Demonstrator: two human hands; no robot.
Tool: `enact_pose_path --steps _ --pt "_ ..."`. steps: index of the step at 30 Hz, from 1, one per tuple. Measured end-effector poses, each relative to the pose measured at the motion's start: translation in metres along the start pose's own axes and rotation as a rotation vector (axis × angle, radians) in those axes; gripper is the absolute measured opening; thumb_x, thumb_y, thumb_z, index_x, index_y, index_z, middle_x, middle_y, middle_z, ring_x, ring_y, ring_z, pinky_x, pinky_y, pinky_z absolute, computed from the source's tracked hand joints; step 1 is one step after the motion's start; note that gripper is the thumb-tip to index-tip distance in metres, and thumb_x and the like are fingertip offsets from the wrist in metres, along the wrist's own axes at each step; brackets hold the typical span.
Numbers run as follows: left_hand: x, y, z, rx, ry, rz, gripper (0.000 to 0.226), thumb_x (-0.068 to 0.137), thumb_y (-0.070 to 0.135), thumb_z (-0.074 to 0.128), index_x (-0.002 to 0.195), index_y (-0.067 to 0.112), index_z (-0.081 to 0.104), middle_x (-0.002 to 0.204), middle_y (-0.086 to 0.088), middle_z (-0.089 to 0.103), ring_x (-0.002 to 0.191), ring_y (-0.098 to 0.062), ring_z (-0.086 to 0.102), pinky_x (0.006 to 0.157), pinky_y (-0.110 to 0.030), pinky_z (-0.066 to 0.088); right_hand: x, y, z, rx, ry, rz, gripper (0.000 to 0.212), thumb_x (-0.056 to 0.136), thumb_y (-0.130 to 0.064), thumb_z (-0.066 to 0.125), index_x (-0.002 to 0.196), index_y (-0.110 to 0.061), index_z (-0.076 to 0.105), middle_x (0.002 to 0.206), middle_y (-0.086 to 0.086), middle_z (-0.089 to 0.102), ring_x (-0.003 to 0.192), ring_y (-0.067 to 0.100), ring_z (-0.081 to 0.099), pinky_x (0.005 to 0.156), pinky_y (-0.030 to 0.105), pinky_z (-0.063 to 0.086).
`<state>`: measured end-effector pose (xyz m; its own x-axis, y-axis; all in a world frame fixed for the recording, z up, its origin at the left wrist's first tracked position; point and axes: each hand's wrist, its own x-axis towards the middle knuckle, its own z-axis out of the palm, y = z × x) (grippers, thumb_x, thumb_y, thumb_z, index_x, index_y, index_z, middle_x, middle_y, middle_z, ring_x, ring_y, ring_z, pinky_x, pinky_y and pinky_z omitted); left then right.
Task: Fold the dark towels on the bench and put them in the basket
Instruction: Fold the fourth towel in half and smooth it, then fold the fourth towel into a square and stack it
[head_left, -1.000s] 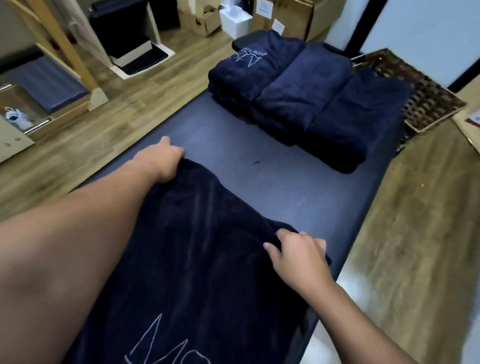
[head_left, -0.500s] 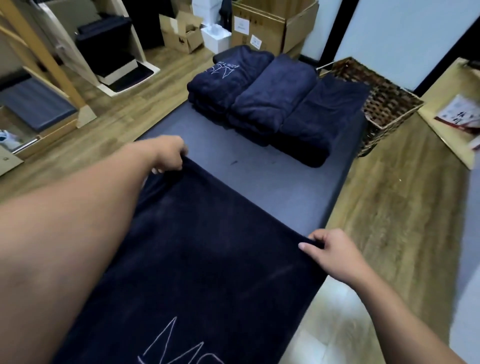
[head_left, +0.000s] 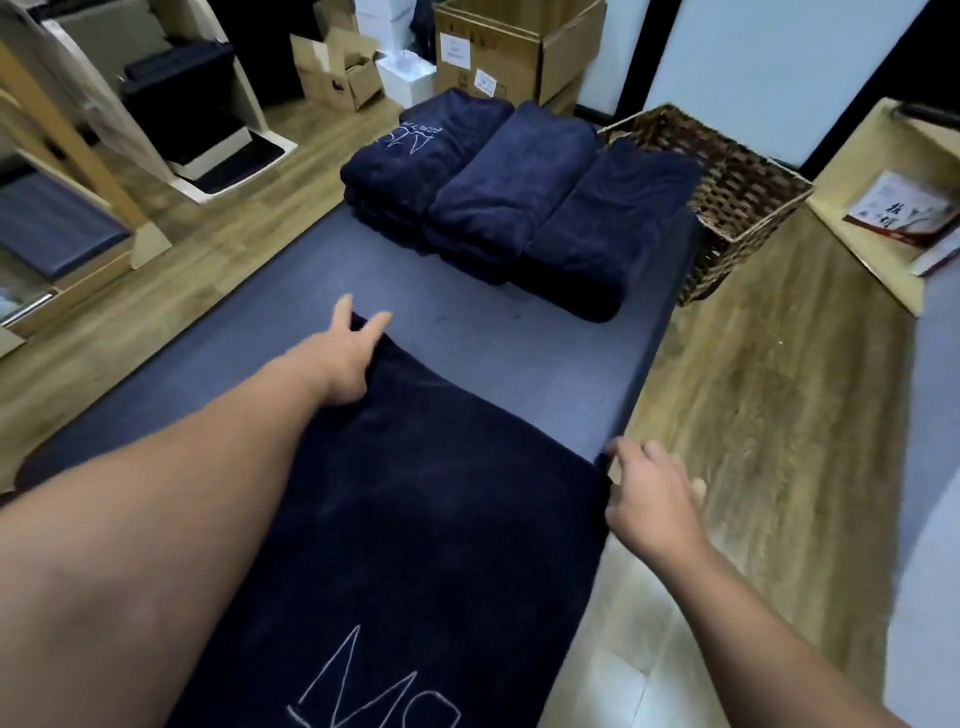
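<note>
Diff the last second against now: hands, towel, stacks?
Both hands let go: left hand and right hand went from gripping the spread towel's far corners to fingers open. The towel was pulled flat. Folded stacks and basket unchanged.

Single head view, worn high, facing forward and steeply down along the surface (head_left: 322, 291); forearms near the lens, wicker basket (head_left: 737, 192) far at 1 o'clock.

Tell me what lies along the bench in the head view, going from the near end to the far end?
Spread towel with a hand at each far corner, left hand and right hand → bare bench → folded towels → wicker basket.
</note>
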<state>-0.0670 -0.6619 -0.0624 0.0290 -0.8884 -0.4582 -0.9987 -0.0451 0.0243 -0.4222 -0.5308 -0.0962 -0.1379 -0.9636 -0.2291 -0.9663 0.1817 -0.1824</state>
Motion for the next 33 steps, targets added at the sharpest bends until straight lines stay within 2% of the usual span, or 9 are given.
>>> enact_pose_path --steps 3,6,8,11,14,18,22,29,33 --pt "-0.031 0.02 0.028 0.185 0.368 0.151 0.042 0.084 0.014 0.062 0.123 0.014 0.044 0.131 -0.019 0.039 0.102 -0.036 0.051 0.078 -0.048 0.05 -0.019 -0.02 0.0 -0.004 0.18 -0.293 0.035 0.084 -0.028 0.066 0.118 -0.024 0.059 0.103 0.001 0.049 0.097 0.029 0.053 0.079 0.042 0.047" --pt "-0.061 0.039 0.052 0.043 0.305 0.063 0.023 0.1 0.038 0.046 0.109 0.018 0.042 0.113 -0.008 0.058 0.1 -0.032 0.058 0.079 -0.046 0.047 -0.042 -0.047 0.006 -0.071 -0.14 -0.474 0.062 0.09 -0.059 0.05 0.146 -0.039 0.034 0.139 0.0 0.035 0.123 0.028 0.042 0.092 0.05 0.047" --pt "-0.077 0.041 0.068 0.001 0.183 -0.009 0.042 0.101 0.049 0.04 0.132 0.021 0.039 0.128 -0.005 0.052 0.119 -0.029 0.05 0.091 -0.053 0.043 -0.049 -0.063 0.009 -0.196 -0.21 -0.386 0.072 0.091 -0.062 0.046 0.153 -0.04 0.016 0.152 0.001 0.021 0.132 0.031 0.031 0.095 0.054 0.042" --pt "-0.112 0.036 0.09 -0.056 0.102 0.023 0.068 0.102 0.053 0.036 0.159 0.035 0.002 0.163 -0.003 0.016 0.15 -0.029 0.015 0.112 -0.072 0.02 -0.055 -0.096 0.005 -0.238 -0.237 -0.267 0.079 0.091 -0.041 0.051 0.157 -0.024 0.011 0.155 0.01 0.015 0.134 0.038 0.025 0.101 0.059 0.035" --pt "-0.159 0.018 0.126 -0.095 0.127 -0.128 0.069 0.102 0.063 0.024 0.155 0.046 -0.016 0.169 -0.003 -0.017 0.154 -0.035 -0.018 0.112 -0.078 0.006 -0.072 -0.133 0.012 -0.237 -0.298 -0.564 0.08 0.092 -0.033 0.054 0.157 -0.026 0.008 0.164 0.013 -0.002 0.148 0.044 0.004 0.113 0.066 0.023" --pt "-0.233 -0.025 0.175 -0.219 0.19 -0.433 0.068 0.094 0.075 0.005 0.153 0.051 -0.019 0.168 -0.003 -0.023 0.152 -0.031 -0.027 0.111 -0.078 0.0 -0.092 -0.17 0.035 -0.246 -0.438 -0.961 0.073 0.094 -0.066 0.042 0.152 -0.053 -0.001 0.165 -0.001 -0.023 0.149 0.039 -0.024 0.108 0.077 -0.002" --pt "-0.319 -0.074 0.21 -0.377 0.132 -0.758 0.073 0.088 0.085 0.007 0.146 0.057 -0.029 0.165 0.002 -0.03 0.151 -0.027 -0.03 0.111 -0.079 0.003 -0.085 -0.201 0.051 -0.268 -0.465 -0.763 0.08 0.088 -0.082 0.031 0.143 -0.062 -0.023 0.16 -0.007 -0.037 0.144 0.045 -0.033 0.1 0.084 -0.002" --pt "-0.428 -0.119 0.25 -0.667 -0.079 -1.188 0.098 0.067 0.101 0.011 0.141 0.058 -0.035 0.16 0.006 -0.04 0.151 -0.036 -0.024 0.108 -0.08 0.008 -0.095 -0.232 0.061 -0.336 -0.449 -0.623 0.086 0.089 -0.079 0.028 0.149 -0.049 -0.026 0.16 0.005 -0.036 0.144 0.052 -0.026 0.105 0.083 0.003" --pt "-0.445 -0.113 0.256 -0.676 -0.005 -1.169 0.083 0.079 0.091 0.011 0.142 0.059 -0.033 0.164 0.001 -0.033 0.152 -0.038 -0.022 0.111 -0.079 0.011 -0.117 -0.249 0.06 -0.341 -0.356 -0.855 0.078 0.097 -0.057 0.037 0.158 -0.035 -0.006 0.166 0.011 -0.019 0.15 0.046 -0.013 0.114 0.073 0.012"
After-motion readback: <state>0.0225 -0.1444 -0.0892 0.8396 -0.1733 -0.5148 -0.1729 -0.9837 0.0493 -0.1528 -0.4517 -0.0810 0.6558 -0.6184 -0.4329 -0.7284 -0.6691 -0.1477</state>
